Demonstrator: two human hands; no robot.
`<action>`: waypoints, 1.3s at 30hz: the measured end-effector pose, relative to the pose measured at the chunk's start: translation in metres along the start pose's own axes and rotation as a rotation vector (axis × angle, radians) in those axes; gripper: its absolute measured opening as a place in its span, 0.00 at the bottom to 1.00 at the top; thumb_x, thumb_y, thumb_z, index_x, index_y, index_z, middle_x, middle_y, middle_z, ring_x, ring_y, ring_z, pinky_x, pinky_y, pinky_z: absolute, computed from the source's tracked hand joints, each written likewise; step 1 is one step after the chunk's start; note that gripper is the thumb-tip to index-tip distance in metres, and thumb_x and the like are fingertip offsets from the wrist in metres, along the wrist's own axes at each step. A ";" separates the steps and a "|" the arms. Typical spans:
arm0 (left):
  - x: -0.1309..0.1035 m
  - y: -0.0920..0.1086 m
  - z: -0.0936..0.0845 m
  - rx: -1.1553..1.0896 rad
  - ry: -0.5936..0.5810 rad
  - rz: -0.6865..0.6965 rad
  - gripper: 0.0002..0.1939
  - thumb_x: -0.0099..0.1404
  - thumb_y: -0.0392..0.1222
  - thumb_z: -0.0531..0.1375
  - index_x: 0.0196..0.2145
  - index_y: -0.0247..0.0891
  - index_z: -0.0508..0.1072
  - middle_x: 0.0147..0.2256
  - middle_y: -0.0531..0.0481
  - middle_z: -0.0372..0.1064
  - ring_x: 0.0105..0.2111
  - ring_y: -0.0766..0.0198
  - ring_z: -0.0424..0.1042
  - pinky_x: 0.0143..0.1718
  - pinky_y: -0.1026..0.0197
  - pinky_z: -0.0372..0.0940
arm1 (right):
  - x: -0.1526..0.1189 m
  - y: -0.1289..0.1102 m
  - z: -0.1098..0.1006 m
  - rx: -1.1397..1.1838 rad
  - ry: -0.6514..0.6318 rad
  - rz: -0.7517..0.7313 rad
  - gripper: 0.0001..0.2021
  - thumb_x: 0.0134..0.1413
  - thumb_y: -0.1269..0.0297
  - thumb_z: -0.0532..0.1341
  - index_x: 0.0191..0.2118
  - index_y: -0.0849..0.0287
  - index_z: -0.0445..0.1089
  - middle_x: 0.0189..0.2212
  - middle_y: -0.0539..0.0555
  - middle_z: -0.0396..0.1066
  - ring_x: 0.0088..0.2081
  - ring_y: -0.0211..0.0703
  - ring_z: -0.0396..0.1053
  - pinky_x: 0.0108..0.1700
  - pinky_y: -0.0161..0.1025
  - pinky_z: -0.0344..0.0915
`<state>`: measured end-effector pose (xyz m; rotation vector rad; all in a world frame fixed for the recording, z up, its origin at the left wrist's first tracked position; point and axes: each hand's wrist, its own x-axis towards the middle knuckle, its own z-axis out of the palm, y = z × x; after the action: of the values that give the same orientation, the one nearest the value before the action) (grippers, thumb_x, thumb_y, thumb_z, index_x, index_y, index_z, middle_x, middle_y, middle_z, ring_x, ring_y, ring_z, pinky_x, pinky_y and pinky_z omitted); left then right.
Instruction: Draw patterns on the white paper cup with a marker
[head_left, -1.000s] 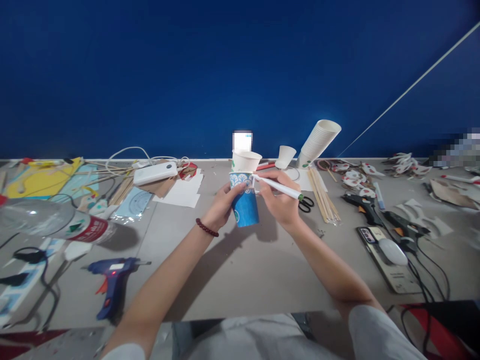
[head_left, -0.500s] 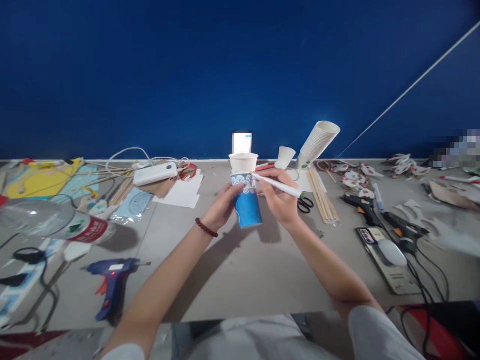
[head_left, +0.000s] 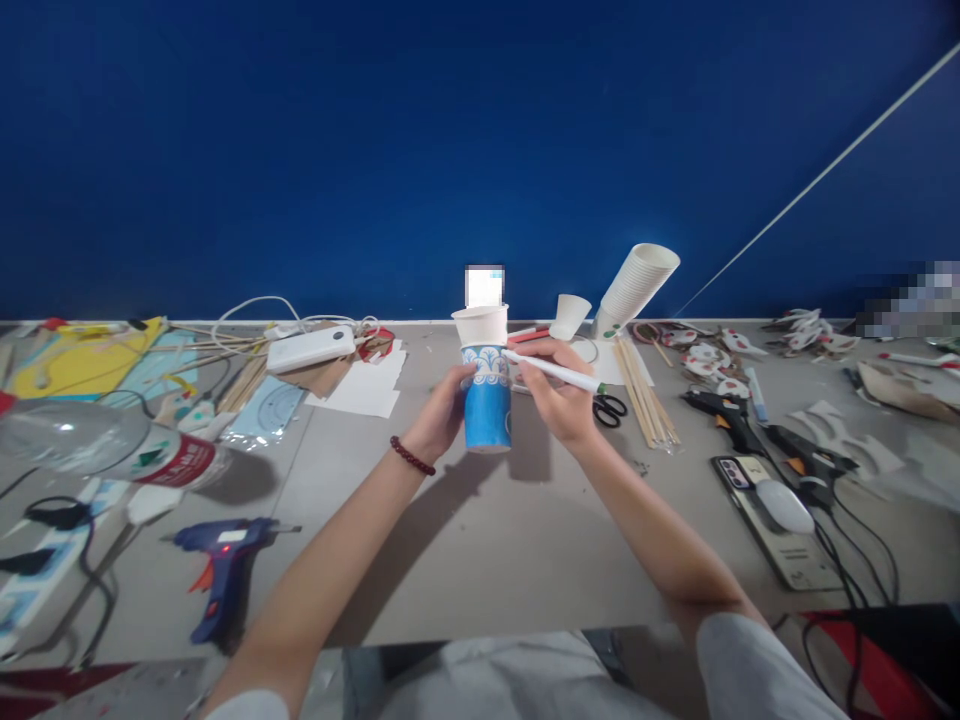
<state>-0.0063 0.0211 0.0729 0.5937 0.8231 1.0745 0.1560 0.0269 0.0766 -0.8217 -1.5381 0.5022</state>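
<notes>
My left hand (head_left: 448, 408) is closed around a blue patterned paper cup (head_left: 488, 412), which it holds up in front of me, nearly upright. A white paper cup (head_left: 481, 326) sticks out of the top of the blue one. White arches and a lacy band run round the blue cup's upper part. In my right hand (head_left: 559, 395) is a white marker pen (head_left: 559, 371), gripped between thumb and fingers. Its tip meets or nearly meets the right side of the cup near the arches; actual contact is hard to tell.
A tall stack of paper cups (head_left: 637, 285) leans at the back right, beside bamboo sticks (head_left: 646, 395) and scissors (head_left: 610, 409). On the left are a blue glue gun (head_left: 225, 570), a plastic bottle (head_left: 105, 440) and a power strip (head_left: 67, 560). A phone (head_left: 780, 535) lies at right.
The cup has turned in my left hand and swung from a tilt to nearly upright, its base shifting left. My right hand and the marker stay almost in place.
</notes>
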 end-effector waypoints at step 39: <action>0.001 -0.006 -0.004 0.147 0.077 0.068 0.23 0.52 0.54 0.70 0.40 0.36 0.78 0.38 0.47 0.77 0.38 0.58 0.73 0.41 0.58 0.67 | 0.001 -0.011 0.002 -0.166 -0.027 -0.032 0.05 0.58 0.65 0.62 0.39 0.54 0.75 0.35 0.54 0.79 0.38 0.45 0.77 0.37 0.41 0.76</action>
<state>-0.0067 0.0201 0.0659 0.7113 0.9608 1.1112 0.1516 0.0214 0.0848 -0.9187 -1.6307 0.3668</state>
